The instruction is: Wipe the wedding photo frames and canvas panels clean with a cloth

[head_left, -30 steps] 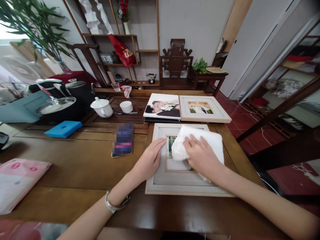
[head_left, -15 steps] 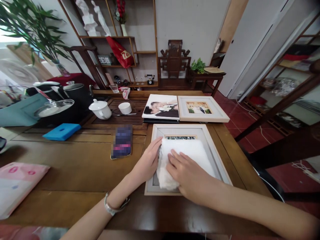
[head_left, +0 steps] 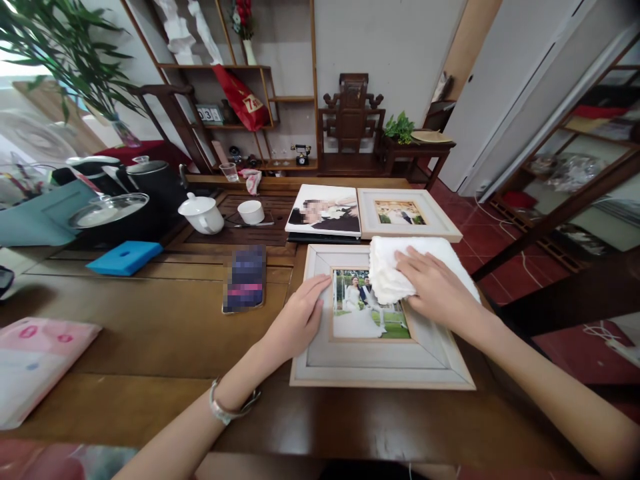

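Observation:
A picture frame [head_left: 313,373] with a pale wooden border lies flat on the wooden table, its photo of two people outdoors in plain sight. My left hand [head_left: 301,313] rests on the frame's left side, fingers stretched out and holding nothing. At the frame's upper right corner, my right hand [head_left: 433,280] presses on a folded white towel [head_left: 390,267] and holds it against the surface. The towel covers that corner and part of the photo's upper right. My right thumb is not clearly visible.
Behind lie a photo album [head_left: 325,210] and a second framed photo [head_left: 445,223]. A phone [head_left: 245,280], a blue sponge-like block [head_left: 125,258], a white lidded cup [head_left: 201,213] and a small white cup [head_left: 251,212] are to the left. A pink-and-white packet [head_left: 43,367] lies nearer.
My right hand has slid the white towel up and to the right, uncovering the photo. My left hand stays at the frame's left side.

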{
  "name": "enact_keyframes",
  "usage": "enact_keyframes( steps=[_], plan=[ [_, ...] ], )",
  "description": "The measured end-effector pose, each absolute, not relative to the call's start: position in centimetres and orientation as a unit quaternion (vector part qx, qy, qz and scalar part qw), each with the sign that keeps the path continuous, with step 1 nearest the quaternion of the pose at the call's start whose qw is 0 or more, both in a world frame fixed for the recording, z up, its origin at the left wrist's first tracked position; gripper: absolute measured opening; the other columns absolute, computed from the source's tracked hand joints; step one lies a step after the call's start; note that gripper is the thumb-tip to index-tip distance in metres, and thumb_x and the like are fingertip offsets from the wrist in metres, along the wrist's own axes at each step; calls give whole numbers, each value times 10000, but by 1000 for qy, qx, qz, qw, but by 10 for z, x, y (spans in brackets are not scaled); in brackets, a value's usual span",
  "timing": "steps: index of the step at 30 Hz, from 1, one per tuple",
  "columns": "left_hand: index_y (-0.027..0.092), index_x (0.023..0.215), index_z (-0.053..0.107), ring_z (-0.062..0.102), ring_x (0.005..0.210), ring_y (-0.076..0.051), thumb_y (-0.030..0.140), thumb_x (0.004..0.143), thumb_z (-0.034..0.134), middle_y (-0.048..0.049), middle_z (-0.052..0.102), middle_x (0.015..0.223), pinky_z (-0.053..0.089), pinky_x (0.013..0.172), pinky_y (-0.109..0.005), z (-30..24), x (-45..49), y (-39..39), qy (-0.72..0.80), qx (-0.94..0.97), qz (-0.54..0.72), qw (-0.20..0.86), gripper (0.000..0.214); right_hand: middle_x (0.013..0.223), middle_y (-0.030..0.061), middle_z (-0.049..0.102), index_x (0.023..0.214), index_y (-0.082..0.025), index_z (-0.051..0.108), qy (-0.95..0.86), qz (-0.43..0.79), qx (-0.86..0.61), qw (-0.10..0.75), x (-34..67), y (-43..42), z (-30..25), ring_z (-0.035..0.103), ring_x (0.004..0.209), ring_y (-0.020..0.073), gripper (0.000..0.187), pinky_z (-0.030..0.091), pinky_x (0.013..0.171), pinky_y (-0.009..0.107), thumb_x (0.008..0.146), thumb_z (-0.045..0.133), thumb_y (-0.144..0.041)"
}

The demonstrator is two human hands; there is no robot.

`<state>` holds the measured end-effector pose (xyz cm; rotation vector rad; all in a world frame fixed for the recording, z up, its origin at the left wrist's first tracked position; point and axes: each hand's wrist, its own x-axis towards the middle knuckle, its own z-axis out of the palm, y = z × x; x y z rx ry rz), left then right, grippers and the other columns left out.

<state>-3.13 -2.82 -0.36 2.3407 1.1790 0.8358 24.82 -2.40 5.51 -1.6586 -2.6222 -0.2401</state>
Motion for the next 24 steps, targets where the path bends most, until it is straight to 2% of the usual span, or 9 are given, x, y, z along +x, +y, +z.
enact_keyframes(
  steps=[3,7,9,12,15,20,24],
  plan=[
    [178,1368,471,450,1343,-246,155,958,365,-133,505,1416,356,1147,-494,-3,-31,-28,420,833,304,196,424,1389,215,520,1180,-44,599,-842,-91,-531,10,239,-28,51,366,1360,383,508,357,1078,530,678,520,-44],
    [162,1358,486,447,1344,-243,166,966,352,-136,506,1416,343,1157,-475,-4,-31,-28,426,828,304,203,414,1175,222,655,1069,-89,661,-855,-23,-516,-51,217,-79,68,556,1164,414,471,526,861,513,614,539,-70],
    [153,1361,484,436,1351,-243,170,969,347,-140,497,1423,335,1163,-467,-5,-31,-28,427,828,300,205,416,1116,180,686,1019,-145,676,-885,47,-459,-59,207,-107,80,626,1052,370,491,556,798,463,558,527,-68],
    [147,1367,474,425,1358,-239,164,971,337,-144,492,1426,330,1166,-472,-6,-31,-28,423,830,302,203,420,1133,113,690,1002,-202,666,-906,116,-406,-21,198,-121,88,649,1014,296,507,553,808,393,544,494,-68],
    [142,1365,472,433,1351,-245,160,971,330,-153,497,1417,339,1158,-490,-6,-31,-28,421,831,304,201,419,1170,134,673,1052,-170,646,-886,87,-456,1,194,-98,78,612,1100,307,495,494,927,437,590,499,-68],
    [152,1375,455,434,1351,-246,155,973,323,-150,490,1421,355,1147,-493,-3,-31,-29,420,834,298,199,423,1374,230,517,1165,-70,587,-845,-40,-533,14,194,-38,53,370,1346,393,500,307,1072,580,670,515,-52],
    [160,1363,472,450,1341,-246,158,971,331,-145,502,1411,370,1141,-483,-3,-30,-29,418,831,308,200,416,1468,246,402,1173,-56,591,-851,-38,-524,17,185,-27,49,265,1400,409,488,266,1099,566,689,529,-59]
  ],
)
